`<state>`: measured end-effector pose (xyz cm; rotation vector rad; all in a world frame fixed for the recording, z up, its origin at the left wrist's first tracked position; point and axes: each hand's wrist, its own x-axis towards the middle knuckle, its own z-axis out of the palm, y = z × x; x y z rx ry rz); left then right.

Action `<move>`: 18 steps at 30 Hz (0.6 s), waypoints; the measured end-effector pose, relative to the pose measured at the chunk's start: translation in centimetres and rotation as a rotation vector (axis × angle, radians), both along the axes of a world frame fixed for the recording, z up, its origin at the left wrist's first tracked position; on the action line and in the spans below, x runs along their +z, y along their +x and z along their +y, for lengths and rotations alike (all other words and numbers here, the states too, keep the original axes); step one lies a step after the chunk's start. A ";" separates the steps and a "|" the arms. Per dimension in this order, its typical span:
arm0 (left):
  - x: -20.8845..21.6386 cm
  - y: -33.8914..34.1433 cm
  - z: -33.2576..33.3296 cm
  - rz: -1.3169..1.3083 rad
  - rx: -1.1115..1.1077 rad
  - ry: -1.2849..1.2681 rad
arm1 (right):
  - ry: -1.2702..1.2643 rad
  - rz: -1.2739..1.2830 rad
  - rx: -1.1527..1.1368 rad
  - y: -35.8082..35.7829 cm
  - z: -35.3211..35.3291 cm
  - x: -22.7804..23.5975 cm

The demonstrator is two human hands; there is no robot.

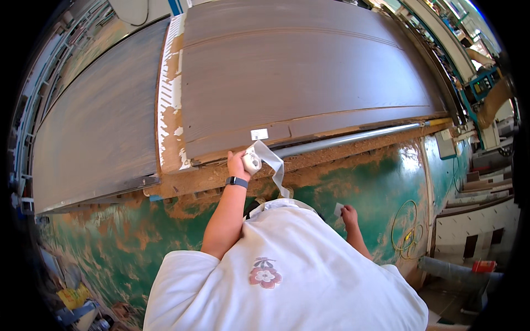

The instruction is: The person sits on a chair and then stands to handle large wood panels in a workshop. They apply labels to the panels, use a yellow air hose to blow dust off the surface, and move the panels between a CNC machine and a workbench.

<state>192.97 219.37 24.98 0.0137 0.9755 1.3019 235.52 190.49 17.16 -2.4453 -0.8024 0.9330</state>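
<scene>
My left hand (237, 163), with a dark band on its wrist, is closed around a roll of white labels (252, 163) at the front edge of the machine bed. From the roll a pale, half-clear backing strip (274, 169) loops to the right and hangs toward my waist. A small white label (259, 134) with a printed mark lies on the large grey-brown panel (298, 77), just beyond the roll. Lower on the right, beside my body, my right hand (349, 214) pinches a small pale label (338, 209) between its fingers.
Left of the panel is a second grey-brown sheet (99, 116), past a worn, white-striped strip (169, 105). A grey pipe (348, 139) runs along the bed's front edge. Sawdust covers parts of the green floor (364, 190). A coiled yellow hose (407, 234) lies at right.
</scene>
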 end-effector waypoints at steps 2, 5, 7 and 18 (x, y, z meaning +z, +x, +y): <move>-0.2 -0.4 0.0 -0.015 -0.002 0.011 | 0.063 0.034 0.006 -1.0 1.9 1.8; -1.3 -1.8 0.8 -0.001 -0.027 0.064 | 0.079 0.049 0.022 -2.5 3.6 4.1; -1.1 -2.7 1.6 -0.071 -0.047 0.028 | 0.070 0.065 0.011 -1.8 3.1 2.9; -3.1 -10.4 2.7 -0.097 0.085 0.008 | -0.164 0.096 0.004 0.7 -4.8 -3.0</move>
